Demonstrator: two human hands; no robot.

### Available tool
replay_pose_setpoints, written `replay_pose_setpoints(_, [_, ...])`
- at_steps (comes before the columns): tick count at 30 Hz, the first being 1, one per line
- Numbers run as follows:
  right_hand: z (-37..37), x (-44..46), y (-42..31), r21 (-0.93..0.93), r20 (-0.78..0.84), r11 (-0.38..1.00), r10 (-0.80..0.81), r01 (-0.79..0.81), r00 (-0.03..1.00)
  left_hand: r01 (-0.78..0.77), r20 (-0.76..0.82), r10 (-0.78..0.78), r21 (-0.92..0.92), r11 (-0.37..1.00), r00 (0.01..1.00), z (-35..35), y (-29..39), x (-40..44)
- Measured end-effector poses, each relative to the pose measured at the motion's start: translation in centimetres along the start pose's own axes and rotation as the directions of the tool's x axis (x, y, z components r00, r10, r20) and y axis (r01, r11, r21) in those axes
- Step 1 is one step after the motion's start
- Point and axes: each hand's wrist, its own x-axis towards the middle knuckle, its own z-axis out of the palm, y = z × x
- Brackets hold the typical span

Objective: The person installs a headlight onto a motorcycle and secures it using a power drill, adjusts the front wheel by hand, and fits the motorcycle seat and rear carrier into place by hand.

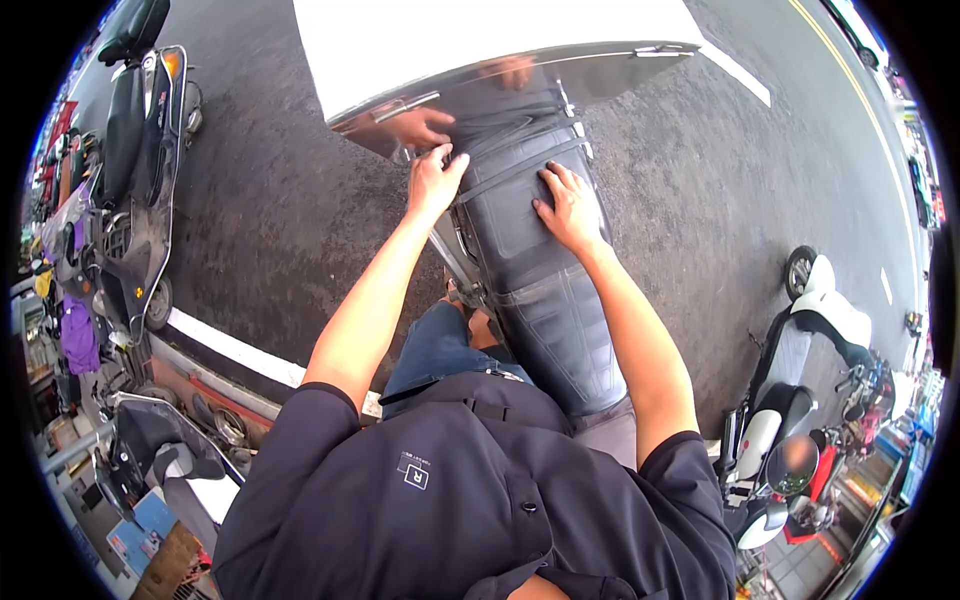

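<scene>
A black padded seat (545, 290) of a motorbike runs down the middle of the view, with straps across its far end. Behind it stands a large box (500, 45) with a white top and a shiny dark side that mirrors the hands. My left hand (433, 182) is at the seat's left edge, near the box's lower corner and the strap, with its fingers bent; what its fingertips touch is too small to make out. My right hand (570, 205) rests on the seat top, fingers apart, holding nothing.
A dark scooter (140, 180) is parked at the left, and another (180, 460) at the lower left. A white scooter (780, 390) stands at the right. A white road line (235, 350) and a kerb (215, 380) run on the left.
</scene>
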Motion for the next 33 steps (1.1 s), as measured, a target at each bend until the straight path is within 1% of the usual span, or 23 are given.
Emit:
replay_pose_setpoints(1, [0.0,0.0,0.1,0.031,0.005,0.999,0.009,-0.009,1.0,-0.013,-0.038,0.014,0.037,0.999,0.999,0.0,-0.1,0.3])
replay_pose_setpoints(4, [-0.4,0.0,0.9,0.085,0.001,0.996,0.006,-0.006,1.0,-0.02,-0.028,0.018,-0.066,0.998,0.999,-0.1,-0.5,0.9])
replay_pose_setpoints(6, [-0.6,-0.1,1.5,0.211,0.018,0.977,0.037,-0.04,0.999,-0.016,0.023,0.018,-0.09,0.996,1.0,0.4,-0.8,0.7])
replay_pose_setpoints(7, [-0.5,0.1,2.0,0.152,-0.01,0.987,0.063,-0.061,0.998,-0.036,0.014,0.036,0.014,0.999,0.999,0.6,-0.4,0.3])
replay_pose_setpoints(8, [-0.2,0.2,2.5,0.155,-0.014,0.985,0.075,-0.072,0.997,-0.056,0.006,0.056,0.118,0.991,0.998,0.6,-0.1,-0.2])
replay_pose_setpoints(9, [0.1,0.4,2.8,0.13,-0.083,0.97,0.216,-0.204,0.973,-0.061,0.037,0.056,0.177,0.982,0.998,0.7,0.2,-0.6])
replay_pose_setpoints(10, [0.7,0.5,3.4,0.114,-0.151,0.937,0.345,-0.331,0.926,-0.06,0.042,0.053,0.181,0.982,0.998,0.6,0.2,-0.4])
replay_pose_setpoints(11, [1.2,0.6,3.8,0.064,-0.159,0.923,0.385,-0.38,0.909,-0.122,0.046,0.114,0.216,0.969,0.992,0.3,0.0,-0.2])
replay_pose_setpoints(12, [1.6,0.3,4.2,0.07,-0.152,0.923,0.385,-0.378,0.91,-0.179,0.049,0.173,0.254,0.951,0.984,-0.1,-0.1,0.0])
replay_pose_setpoints(13, [1.8,0.3,4.0,0.062,-0.142,0.891,0.455,-0.451,0.879,-0.126,0.099,0.108,0.2,0.972,0.989,-0.8,0.0,0.3])
replay_pose_setpoints(14, [2.2,1.0,3.5,0.059,-0.127,0.861,0.509,-0.505,0.852,-0.107,0.075,0.093,0.213,0.971,0.993,-1.6,-0.4,0.6])
replay_pose_setpoints(15, [2.6,1.1,3.4,-0.015,-0.19,0.874,0.475,-0.486,0.86,-0.081,0.118,0.063,0.155,0.985,0.991,-1.8,-0.4,0.7])
replay_pose_setpoints(17, [2.6,1.5,3.1,-0.042,-0.187,0.866,0.483,-0.498,0.856,-0.046,0.183,0.035,0.056,0.997,0.982,-1.8,-0.9,1.4])
replay_pose_setpoints(19, [2.7,1.9,3.4,-0.089,-0.219,0.852,0.489,-0.516,0.844,-0.062,0.226,0.051,0.04,0.997,0.973,-2.1,-1.7,1.9])
replay_pose_setpoints(21, [2.6,2.3,3.2,-0.078,-0.233,0.848,0.496,-0.524,0.837,-0.078,0.254,0.058,0.069,0.995,0.965,-2.6,-1.6,2.0])
replay_pose_setpoints(22, [2.6,2.3,3.2,-0.071,-0.238,0.843,0.504,-0.533,0.83,-0.09,0.248,0.078,0.04,0.995,0.966,-2.6,-1.7,2.0])
replay_pose_setpoints(24, [2.4,2.1,3.2,-0.042,-0.278,0.853,0.49,-0.52,0.826,-0.168,0.221,0.147,0.08,0.983,0.964,-2.4,-2.5,2.3])
replay_pose_setpoints(26, [2.2,2.0,3.4,-0.023,-0.267,0.843,0.513,-0.537,0.816,-0.132,0.229,0.116,0.058,0.99,0.967,-2.3,-2.1,2.5])
replay_pose_setpoints(28, [1.9,1.9,3.4,0.012,-0.277,0.845,0.516,-0.534,0.811,-0.142,0.225,0.139,-0.004,0.99,0.964,-2.1,-2.3,2.6])
replay_pose_setpoints(30, [2.6,1.6,3.9,0.024,-0.344,0.869,0.472,-0.495,0.812,0.02,0.258,-0.006,-0.052,0.998,0.966,-2.4,-0.3,2.0])
replay_pose_setpoints(31, [2.5,1.5,4.0,0.035,-0.351,0.865,0.479,-0.5,0.805,0.048,0.338,-0.037,-0.024,0.999,0.941,-2.8,-0.3,2.3])
replay_pose_setpoints(32, [2.5,1.7,3.9,0.046,-0.356,0.869,0.474,-0.492,0.805,0.041,0.321,-0.032,-0.021,0.999,0.946,-2.8,-0.5,2.4])
replay_pose_setpoints(33, [2.3,1.7,3.7,0.057,-0.333,0.858,0.498,-0.51,0.801,0.059,0.372,-0.033,-0.059,0.996,0.928,-3.0,-0.8,2.5])
